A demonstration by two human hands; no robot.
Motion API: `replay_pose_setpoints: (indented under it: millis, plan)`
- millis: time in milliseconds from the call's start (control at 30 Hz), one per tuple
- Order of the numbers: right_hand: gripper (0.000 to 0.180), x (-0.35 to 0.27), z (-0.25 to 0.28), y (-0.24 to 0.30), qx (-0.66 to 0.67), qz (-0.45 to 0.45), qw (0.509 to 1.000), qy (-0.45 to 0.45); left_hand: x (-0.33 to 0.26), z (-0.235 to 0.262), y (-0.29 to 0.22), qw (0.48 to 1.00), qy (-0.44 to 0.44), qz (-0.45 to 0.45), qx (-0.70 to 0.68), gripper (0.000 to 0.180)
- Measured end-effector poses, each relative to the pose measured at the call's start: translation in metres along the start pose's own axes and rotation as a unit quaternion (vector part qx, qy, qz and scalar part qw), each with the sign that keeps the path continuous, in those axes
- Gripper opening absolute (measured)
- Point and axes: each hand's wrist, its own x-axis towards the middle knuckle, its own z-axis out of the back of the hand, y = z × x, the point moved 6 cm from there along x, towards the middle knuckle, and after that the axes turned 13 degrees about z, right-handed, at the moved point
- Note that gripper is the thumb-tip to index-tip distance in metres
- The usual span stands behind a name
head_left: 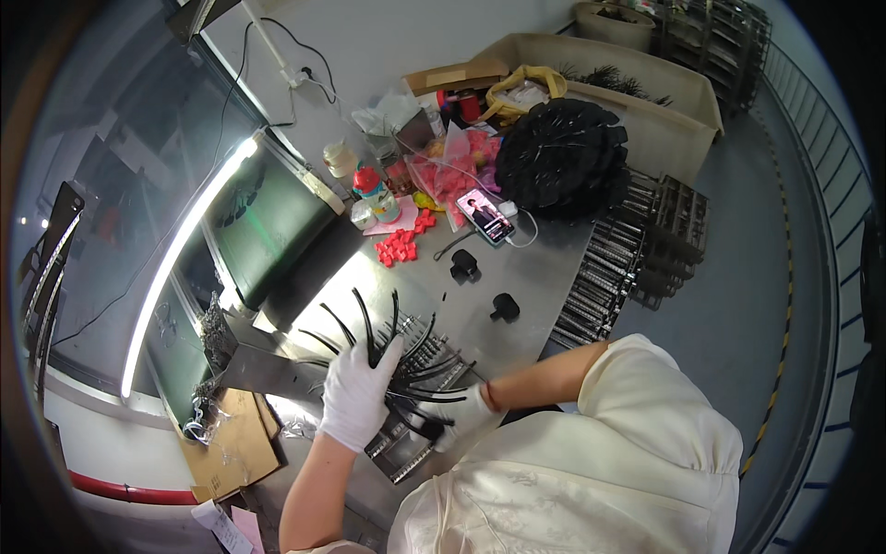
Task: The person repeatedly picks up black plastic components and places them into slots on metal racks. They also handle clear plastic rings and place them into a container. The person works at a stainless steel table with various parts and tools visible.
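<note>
One lit tube lamp [189, 263] slants across the left of the workspace, near a sheet of brown cardboard [231, 448]. Next, a person's left hand [355, 397], in a white glove, grasps a bunch of curved black strips [402, 380], which fan out over a metal rack [399, 454] at the near side of the steel table [535, 277]. Small red pieces [397, 247] lie farther back. The right hand [464, 417], also gloved, reaches in at the rack's right side, blurred and partly hidden, so its grip cannot be told. Farther right lie two black knobs [504, 307] and a lit phone [484, 217]; beyond are a large round black bundle [561, 157], metal rods [600, 282] and a beige bin [683, 138]
</note>
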Motion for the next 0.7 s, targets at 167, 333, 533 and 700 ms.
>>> replay_pose_setpoints:
  millis: [167,333,533,700]
  plan:
    - [0.029,-0.016,0.017,-0.014,0.009,-0.109,0.977,-0.184,-0.027,-0.04,0.177,0.882,-0.175,0.289,-0.329,0.088]
    - [0.021,-0.031,-0.002,-0.036,0.558,-0.277,0.721,-0.304,0.021,0.072,0.14,0.574,-0.335,0.293,-0.688,0.066]
    - [0.018,-0.005,-0.001,-0.017,0.477,-0.296,0.786,-0.26,0.139,0.082,-0.016,0.726,-0.158,0.058,-0.667,0.071]
    - [0.026,-0.029,0.055,-0.02,0.21,-0.219,0.89,-0.34,0.04,-0.019,0.003,0.762,0.11,0.175,-0.614,0.07]
